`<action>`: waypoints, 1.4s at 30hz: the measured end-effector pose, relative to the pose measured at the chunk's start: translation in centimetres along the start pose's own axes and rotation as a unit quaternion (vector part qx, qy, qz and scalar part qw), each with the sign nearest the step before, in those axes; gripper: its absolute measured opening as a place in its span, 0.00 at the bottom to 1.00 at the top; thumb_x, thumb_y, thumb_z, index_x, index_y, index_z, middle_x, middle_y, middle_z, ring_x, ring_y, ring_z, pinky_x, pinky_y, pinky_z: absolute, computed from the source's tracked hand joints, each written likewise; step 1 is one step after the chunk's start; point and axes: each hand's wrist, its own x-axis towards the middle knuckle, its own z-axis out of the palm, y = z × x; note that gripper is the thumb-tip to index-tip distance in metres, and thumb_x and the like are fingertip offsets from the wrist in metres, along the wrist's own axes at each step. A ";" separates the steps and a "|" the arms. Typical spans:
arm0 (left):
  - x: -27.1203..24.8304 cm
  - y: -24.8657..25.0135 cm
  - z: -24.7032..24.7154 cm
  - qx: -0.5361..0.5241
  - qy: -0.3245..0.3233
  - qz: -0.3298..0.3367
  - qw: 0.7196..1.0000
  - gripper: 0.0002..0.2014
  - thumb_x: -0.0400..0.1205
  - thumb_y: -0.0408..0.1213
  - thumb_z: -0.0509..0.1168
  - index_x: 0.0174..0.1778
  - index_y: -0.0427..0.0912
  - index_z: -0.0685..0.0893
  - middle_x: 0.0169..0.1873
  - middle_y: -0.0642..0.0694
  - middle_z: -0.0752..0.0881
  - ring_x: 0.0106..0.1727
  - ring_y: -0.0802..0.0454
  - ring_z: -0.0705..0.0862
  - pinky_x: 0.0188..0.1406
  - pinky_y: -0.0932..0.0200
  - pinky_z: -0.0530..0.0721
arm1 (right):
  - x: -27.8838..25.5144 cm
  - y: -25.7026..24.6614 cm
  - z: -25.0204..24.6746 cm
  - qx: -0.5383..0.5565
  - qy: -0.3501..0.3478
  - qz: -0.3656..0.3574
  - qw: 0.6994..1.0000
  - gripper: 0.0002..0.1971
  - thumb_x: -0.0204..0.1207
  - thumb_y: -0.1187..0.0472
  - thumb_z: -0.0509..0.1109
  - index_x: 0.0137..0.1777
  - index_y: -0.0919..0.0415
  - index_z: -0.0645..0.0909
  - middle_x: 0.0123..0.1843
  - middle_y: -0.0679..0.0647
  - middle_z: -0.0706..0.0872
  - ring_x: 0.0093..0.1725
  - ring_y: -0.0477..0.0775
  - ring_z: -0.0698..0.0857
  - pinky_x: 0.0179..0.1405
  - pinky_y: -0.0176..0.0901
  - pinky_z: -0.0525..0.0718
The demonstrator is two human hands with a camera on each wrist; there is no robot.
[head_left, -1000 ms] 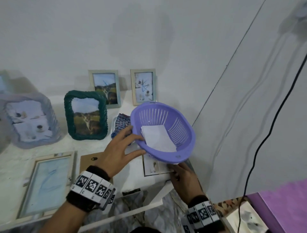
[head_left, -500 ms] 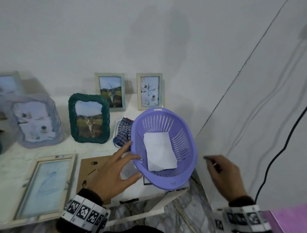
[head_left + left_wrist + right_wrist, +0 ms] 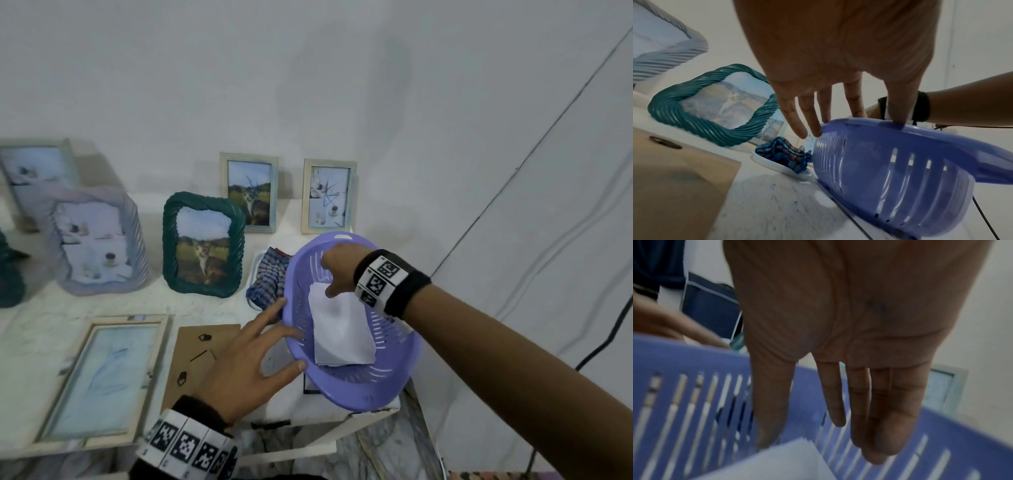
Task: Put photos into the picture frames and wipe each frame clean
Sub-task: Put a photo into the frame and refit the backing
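Right hand (image 3: 337,270) fingertips hidden inside the basket (image 3: 394,387); right-wrist view blurred.

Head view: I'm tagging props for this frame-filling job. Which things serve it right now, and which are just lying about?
In use: purple basket, white photo stack, right hand reaching in, left hand steadying, empty frame, brown backing board, checked cloth.

Lying about: green frame, black cable.

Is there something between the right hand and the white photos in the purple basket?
Nothing visible. The right hand is already inside the purple basket, its open fingers just above the white photos.
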 end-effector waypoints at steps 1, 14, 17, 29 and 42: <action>0.0 0.0 0.0 0.002 0.000 0.001 1.000 0.19 0.76 0.67 0.61 0.60 0.65 0.79 0.81 0.70 0.56 0.74 0.71 0.67 0.67 0.62 0.75 | 1.3 -0.1 0.8 -0.013 -0.027 0.002 1.000 0.27 0.74 0.46 0.74 0.66 0.64 0.78 0.62 0.58 0.84 0.60 0.60 0.82 0.51 0.46 0.78; 0.1 -0.5 -0.2 0.013 -0.024 0.018 0.999 0.19 0.79 0.64 0.62 0.64 0.66 0.77 0.82 0.64 0.57 0.77 0.66 0.65 0.69 0.64 0.71 | 2.3 0.2 2.1 0.019 0.040 0.053 0.998 0.19 0.77 0.59 0.70 0.67 0.58 0.73 0.63 0.59 0.82 0.61 0.64 0.81 0.56 0.53 0.81; 0.1 -0.3 -1.0 -0.023 -0.012 -0.001 1.000 0.22 0.80 0.64 0.59 0.69 0.66 0.74 0.78 0.64 0.62 0.75 0.67 0.67 0.70 0.61 0.74 | -1.1 0.7 -0.8 0.164 0.088 0.078 0.979 0.13 0.77 0.65 0.60 0.59 0.54 0.76 0.58 0.59 0.82 0.56 0.62 0.82 0.50 0.45 0.77; 0.3 1.2 -11.5 -0.290 0.128 -0.047 0.947 0.16 0.77 0.49 0.68 0.60 0.52 0.84 0.50 0.59 0.89 0.51 0.56 0.88 0.49 0.60 0.87 | -10.6 -9.2 -8.8 0.363 0.377 -0.060 0.850 0.10 0.80 0.64 0.66 0.58 0.52 0.81 0.45 0.50 0.85 0.44 0.50 0.82 0.42 0.39 0.80; -7.8 -10.3 -16.7 -0.349 0.165 -0.191 0.903 0.08 0.80 0.28 0.68 0.54 0.37 0.88 0.44 0.41 0.92 0.49 0.37 0.89 0.49 0.44 0.89 | -3.3 -23.8 1.7 0.646 0.303 -0.052 0.699 0.16 0.80 0.70 0.66 0.62 0.52 0.78 0.42 0.53 0.82 0.35 0.58 0.82 0.30 0.47 0.84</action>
